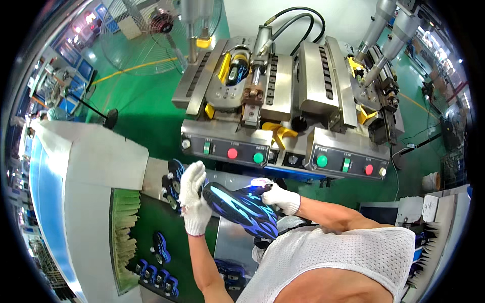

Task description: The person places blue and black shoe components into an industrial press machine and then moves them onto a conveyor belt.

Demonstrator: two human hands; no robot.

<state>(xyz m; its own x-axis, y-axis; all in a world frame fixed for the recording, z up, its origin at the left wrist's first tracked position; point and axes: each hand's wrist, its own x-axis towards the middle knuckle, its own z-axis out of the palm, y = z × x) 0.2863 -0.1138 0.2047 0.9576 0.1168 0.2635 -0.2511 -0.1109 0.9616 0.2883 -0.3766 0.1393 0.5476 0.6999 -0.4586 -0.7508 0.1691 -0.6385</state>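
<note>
A sports shoe point(242, 204), its black sole patterned with blue flames and turned up, is tilted in front of my body. My right hand point(281, 198), in a white knit glove, grips it along its upper right edge; the glove hides part of the shoe. My left hand point(195, 199), gloved too, is held up with fingers stretched beside the shoe's left end; whether it touches the shoe I cannot tell. Left of that hand, dark blue shoes point(173, 184) rest at the metal ledge. Ahead, another shoe point(237, 71) sits in the left press station point(225, 98).
A second press station point(323, 81) stands to the right. Both have front control panels with red button point(232, 153) and green button point(322, 161). Several shoes point(157, 278) stand on the green surface at lower left, by a green bristled curtain point(125, 237). A caged fan point(160, 24) is behind.
</note>
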